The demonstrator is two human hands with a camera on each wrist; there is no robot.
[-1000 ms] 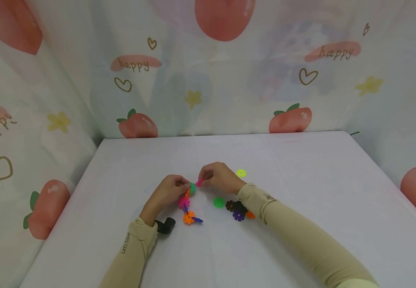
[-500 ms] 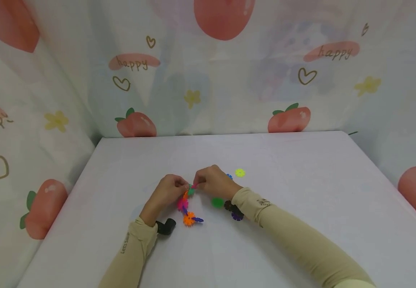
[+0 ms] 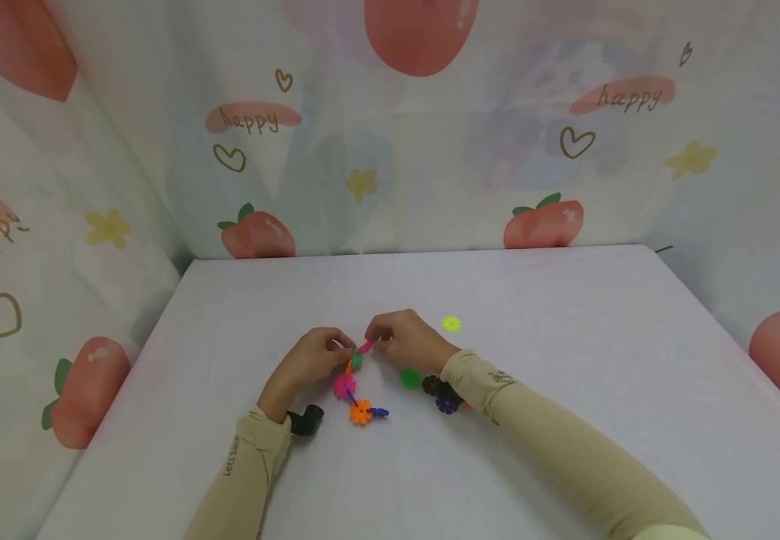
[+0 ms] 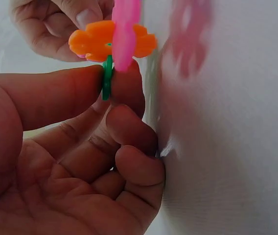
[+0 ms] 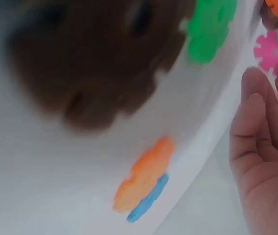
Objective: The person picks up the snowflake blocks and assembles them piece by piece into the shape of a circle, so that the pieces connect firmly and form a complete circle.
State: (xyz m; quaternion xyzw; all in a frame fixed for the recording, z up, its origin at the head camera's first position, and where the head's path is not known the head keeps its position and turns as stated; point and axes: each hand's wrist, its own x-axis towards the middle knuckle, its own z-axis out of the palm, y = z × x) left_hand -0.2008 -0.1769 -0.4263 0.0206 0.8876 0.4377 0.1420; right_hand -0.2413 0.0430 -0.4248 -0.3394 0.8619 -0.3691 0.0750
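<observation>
A chain of notched plastic flower discs runs down from the person's two hands. My left hand (image 3: 309, 360) pinches a green disc (image 4: 106, 81) edge-on between thumb and index finger. Slotted to that green disc is an orange disc (image 4: 92, 41), crossed by a pink disc (image 4: 125, 34). My right hand (image 3: 406, 337) pinches another pink disc (image 5: 271, 49), which meets the green disc's edge in the right wrist view. Lower on the chain hang a blue disc, an orange disc (image 3: 361, 412) and a second blue disc (image 3: 379, 413) at the end.
Loose discs lie on the white table (image 3: 565, 315): yellow (image 3: 451, 323) behind the right hand, green (image 3: 410, 379), brown (image 3: 432, 385) and purple (image 3: 447, 405) near the right sleeve. A black elbow-shaped piece (image 3: 305, 421) sits beside the left wrist.
My right hand has moved a little left, bringing the pink disc against the green one. The chain's lower end has shifted slightly right. The left hand has stayed nearly still.
</observation>
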